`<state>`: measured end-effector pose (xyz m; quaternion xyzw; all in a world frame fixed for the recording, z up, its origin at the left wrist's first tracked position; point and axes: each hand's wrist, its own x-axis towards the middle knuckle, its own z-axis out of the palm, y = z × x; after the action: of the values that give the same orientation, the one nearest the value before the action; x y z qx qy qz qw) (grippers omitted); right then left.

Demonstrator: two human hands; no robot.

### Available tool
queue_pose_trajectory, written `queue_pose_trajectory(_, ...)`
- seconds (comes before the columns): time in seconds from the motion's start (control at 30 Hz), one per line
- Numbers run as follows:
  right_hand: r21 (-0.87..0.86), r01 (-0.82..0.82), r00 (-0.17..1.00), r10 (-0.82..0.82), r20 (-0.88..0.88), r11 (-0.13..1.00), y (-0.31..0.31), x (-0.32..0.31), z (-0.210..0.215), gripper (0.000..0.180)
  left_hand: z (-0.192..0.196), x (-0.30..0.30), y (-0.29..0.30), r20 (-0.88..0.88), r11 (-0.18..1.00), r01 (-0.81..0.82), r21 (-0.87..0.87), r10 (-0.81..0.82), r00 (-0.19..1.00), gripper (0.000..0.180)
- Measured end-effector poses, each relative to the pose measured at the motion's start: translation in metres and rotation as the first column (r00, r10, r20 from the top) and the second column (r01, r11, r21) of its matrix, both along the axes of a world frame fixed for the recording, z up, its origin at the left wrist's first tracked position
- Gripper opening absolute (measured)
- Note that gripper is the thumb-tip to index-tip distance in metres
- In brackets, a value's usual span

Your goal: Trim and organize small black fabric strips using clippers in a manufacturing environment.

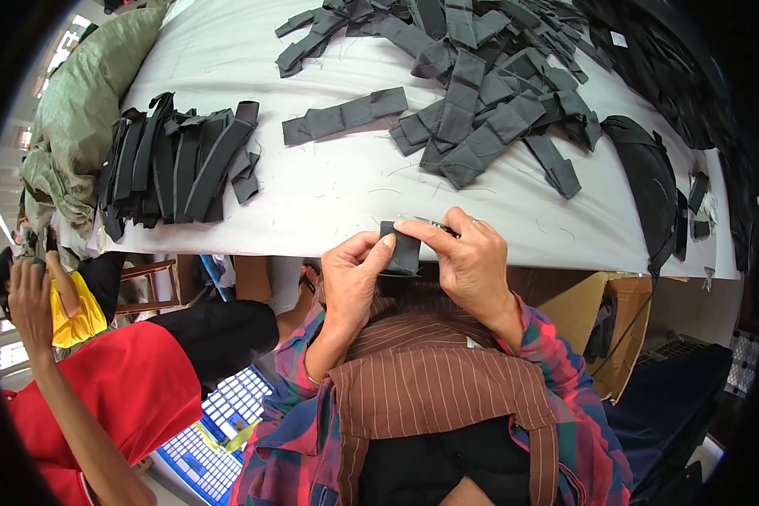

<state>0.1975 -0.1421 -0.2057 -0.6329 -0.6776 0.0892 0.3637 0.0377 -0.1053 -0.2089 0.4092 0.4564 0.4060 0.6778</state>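
Observation:
Just past the near table edge, a short piece of dark grey fabric strip (406, 254) is held up in front of me. My left hand (352, 268) pinches its left side between thumb and fingers. My right hand (472, 263) is closed at the strip's right side, with a fingertip on its upper edge. A slim dark tool with a metal shine (431, 223), perhaps thread snips, pokes out of the right hand; the fingers hide most of it. Beyond my hands, a single flat grey strip (344, 116) lies on the white table cover (329, 198).
A loose heap of grey strips (481, 118) covers the far middle, and a neater stack (177, 164) sits left. Black bags (641, 181) lie right. Below are an open cardboard box (620, 325) and a blue basket (207, 460). A person in red (118, 396) sits close left.

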Motion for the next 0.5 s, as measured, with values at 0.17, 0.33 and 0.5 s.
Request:
queue_pose_trajectory(0.17,0.132,0.058,0.984,-0.079,0.162,0.99,0.002,-0.008,-0.004,0.045,0.0,0.001,0.001,0.006,0.999,-0.039,-0.018,0.039,0.999,0.011)
queue_pose_trajectory(0.33,0.126,0.172,0.985,-0.174,0.0,0.977,0.015,0.003,-0.013,0.045,0.002,-0.004,0.004,0.02,0.989,-0.017,-0.148,0.02,1.0,0.01)
queue_pose_trajectory(0.5,0.043,-0.054,0.914,0.067,-0.4,0.998,0.021,0.025,0.007,0.038,0.003,-0.007,0.006,0.028,0.988,-0.016,-0.154,0.021,0.999,0.009)
